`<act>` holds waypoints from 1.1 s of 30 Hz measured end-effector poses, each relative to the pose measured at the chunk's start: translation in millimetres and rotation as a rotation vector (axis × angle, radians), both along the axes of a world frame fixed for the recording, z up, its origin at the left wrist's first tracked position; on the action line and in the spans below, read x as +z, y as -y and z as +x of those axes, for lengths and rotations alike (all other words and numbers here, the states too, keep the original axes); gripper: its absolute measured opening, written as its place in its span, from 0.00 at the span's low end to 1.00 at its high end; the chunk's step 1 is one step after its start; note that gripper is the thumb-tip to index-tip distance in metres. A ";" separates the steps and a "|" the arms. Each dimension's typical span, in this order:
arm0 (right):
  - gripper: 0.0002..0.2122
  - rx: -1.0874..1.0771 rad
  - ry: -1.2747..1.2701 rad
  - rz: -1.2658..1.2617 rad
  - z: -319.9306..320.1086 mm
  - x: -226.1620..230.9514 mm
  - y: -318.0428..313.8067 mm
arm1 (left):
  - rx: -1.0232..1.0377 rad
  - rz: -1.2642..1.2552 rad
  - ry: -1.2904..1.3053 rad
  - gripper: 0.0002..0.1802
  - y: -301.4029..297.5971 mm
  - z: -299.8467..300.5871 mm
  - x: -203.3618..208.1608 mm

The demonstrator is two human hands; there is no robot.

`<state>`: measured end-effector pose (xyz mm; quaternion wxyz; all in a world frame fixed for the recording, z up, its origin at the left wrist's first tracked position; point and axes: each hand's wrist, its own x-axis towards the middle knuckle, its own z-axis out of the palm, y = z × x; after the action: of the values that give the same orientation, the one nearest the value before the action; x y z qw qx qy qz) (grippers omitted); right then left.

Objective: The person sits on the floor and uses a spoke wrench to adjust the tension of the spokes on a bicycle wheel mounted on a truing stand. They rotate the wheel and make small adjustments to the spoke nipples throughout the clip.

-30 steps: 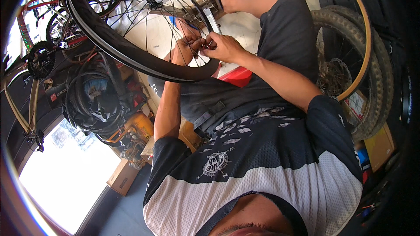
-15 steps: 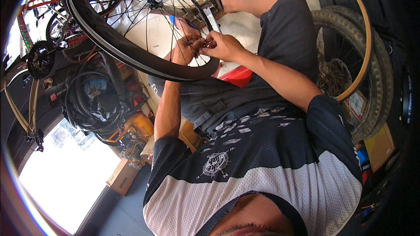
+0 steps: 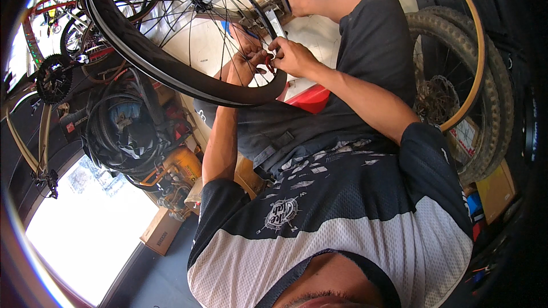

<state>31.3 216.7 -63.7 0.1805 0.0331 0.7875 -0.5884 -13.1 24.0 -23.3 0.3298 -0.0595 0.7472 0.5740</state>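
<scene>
Wheel direction: bicycle wheel [image 3: 171, 74] is tilted, its rim running from the upper left down to the hands.
Wheel look: black rim, thin silver spokes.
Position: propped over the lap, at both hands.
Left hand [image 3: 246, 64]: fingers pinched among the spokes.
Right hand [image 3: 292, 57]: fingers closed on a small red tool [image 3: 269, 64], touching the left.

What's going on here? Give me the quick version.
A person sits with a spoked bicycle wheel in front of them. Both hands meet at its black rim: the left hand grips the spokes beside the rim, while the right hand pinches a small red tool against them. A knobby tyre leans at the person's right, and a pile of black tyres lies at their left.
</scene>
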 end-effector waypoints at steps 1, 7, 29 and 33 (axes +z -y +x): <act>0.17 -0.024 0.014 -0.037 0.3 -8.6 1.9 | -0.008 0.014 0.014 0.15 -2.4 -1.1 2.7; 0.19 0.154 0.196 -0.127 -12.6 8.2 -10.0 | -0.083 -0.003 -0.076 0.16 10.7 -1.3 -1.0; 0.19 -0.056 0.094 -0.259 -15.0 -2.8 -18.8 | -0.298 0.050 0.118 0.13 18.7 18.9 24.8; 0.23 -0.075 0.073 -0.240 -14.0 -2.5 -17.2 | -0.376 0.038 0.088 0.14 17.5 17.0 29.4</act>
<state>17.3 233.9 -66.2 0.1897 0.0621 0.7025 -0.6831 3.9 6.5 6.1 0.4648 0.0622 0.7190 0.5129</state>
